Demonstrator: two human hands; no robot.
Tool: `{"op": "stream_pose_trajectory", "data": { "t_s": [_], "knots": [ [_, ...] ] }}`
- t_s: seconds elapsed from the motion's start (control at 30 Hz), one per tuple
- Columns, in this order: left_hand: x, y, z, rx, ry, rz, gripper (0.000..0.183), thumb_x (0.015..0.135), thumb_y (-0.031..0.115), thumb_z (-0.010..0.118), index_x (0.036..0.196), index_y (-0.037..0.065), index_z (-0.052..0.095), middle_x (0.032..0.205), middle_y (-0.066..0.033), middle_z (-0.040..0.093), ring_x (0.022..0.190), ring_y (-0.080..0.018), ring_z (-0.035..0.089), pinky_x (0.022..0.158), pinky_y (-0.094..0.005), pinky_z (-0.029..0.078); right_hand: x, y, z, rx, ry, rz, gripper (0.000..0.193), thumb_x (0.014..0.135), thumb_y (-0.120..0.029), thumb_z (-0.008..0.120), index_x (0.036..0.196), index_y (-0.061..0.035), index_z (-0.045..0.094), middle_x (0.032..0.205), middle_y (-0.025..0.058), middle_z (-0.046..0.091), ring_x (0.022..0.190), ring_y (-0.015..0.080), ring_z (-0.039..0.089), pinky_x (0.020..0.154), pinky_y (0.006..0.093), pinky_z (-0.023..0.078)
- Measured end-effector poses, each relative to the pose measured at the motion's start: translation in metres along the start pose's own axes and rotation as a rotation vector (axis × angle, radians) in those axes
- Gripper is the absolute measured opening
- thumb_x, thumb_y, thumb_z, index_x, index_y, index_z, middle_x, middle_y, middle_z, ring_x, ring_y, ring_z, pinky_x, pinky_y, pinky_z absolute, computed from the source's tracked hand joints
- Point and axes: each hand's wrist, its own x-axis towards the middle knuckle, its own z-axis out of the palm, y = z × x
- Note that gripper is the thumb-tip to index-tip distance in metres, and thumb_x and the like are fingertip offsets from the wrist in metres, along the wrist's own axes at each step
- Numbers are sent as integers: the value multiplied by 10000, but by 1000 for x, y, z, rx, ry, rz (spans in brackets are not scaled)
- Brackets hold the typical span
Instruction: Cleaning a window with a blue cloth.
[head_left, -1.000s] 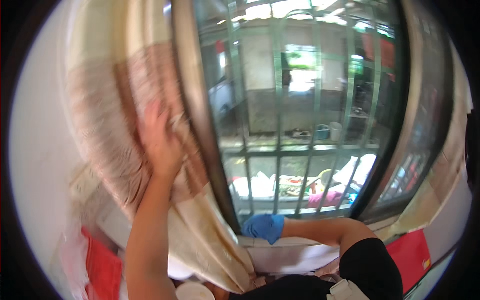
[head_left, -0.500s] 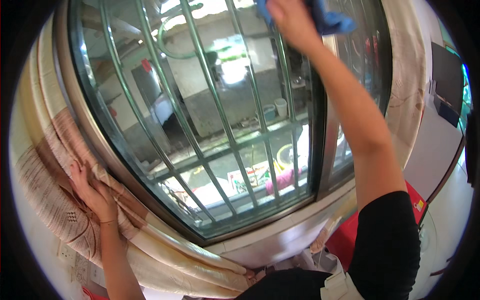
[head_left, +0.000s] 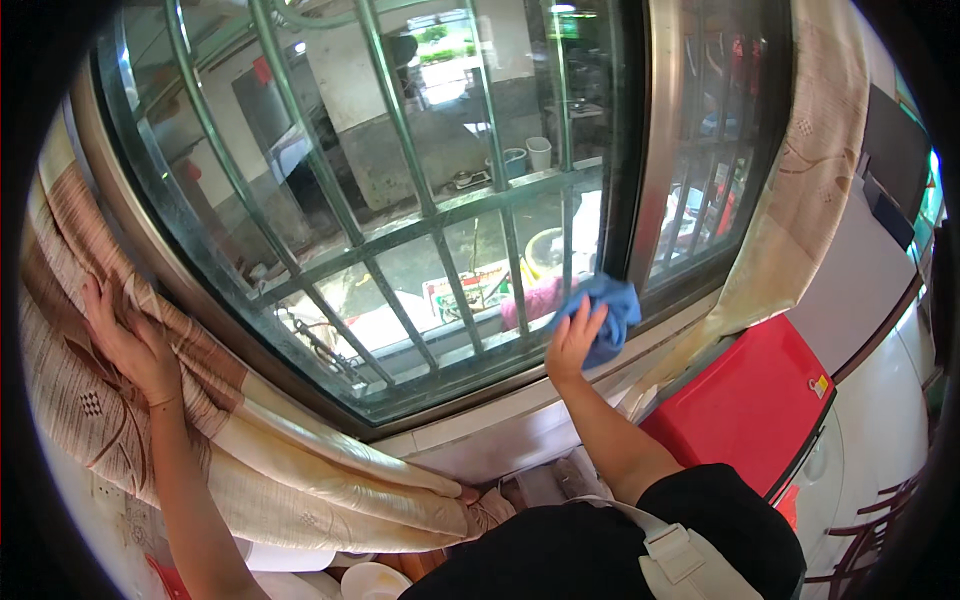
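Blue cloth (head_left: pixel 608 315), soft, bunched, loosely folded, sits in our right hand (head_left: pixel 572 345) at the lower right corner of the barred pane of the window (head_left: pixel 375 230). Right arm comes up from below the window, elbow bent, wrist fairly straight, back of the hand mostly toward us. Fingers partly stretched, closed in against the cloth; we have hold of it. Cloth overlaps the window's lower edge; can't tell if it presses on the glass.

Left hand (head_left: pixel 130 345) is left of the window, laid on the left curtain (head_left: pixel 250 430), back of the hand up. Fingers long, slightly spread, not visibly gripping anything. Left forearm runs nearly straight up to it.

Left curtain: woven, cream with a brown band, leaf-like pattern, thick folds sweeping under the window. Window: clear glass, smooth brownish metal frame (head_left: pixel 655 130); behind the glass, slim greenish metal bars (head_left: pixel 396 110) with a crosspiece. Right of the window hangs the right curtain (head_left: pixel 815 190), cream, thin brown curved motif. Pale smooth ledge (head_left: pixel 400 445) directly under the window. Lower right of the window, a glossy red boxy item (head_left: pixel 740 400). Below the window, nearest us: our black sleeve (head_left: pixel 725 510), a beige strap (head_left: pixel 690 565), a round white bowl (head_left: pixel 375 582).
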Motion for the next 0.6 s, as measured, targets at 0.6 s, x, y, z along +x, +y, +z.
{"op": "stream_pose_trajectory", "data": {
  "t_s": [0.6],
  "knots": [
    [-7,-13,14,13,113,67,331,886,108,513,1190,-11,568,1253,-194,564,1169,-334,529,1017,-389,374,43,-203,42,77,-379,-1072,381,840,-84,524,1213,-64,601,1156,185,569,1028,391,523,911,510,386]
  ]
}}
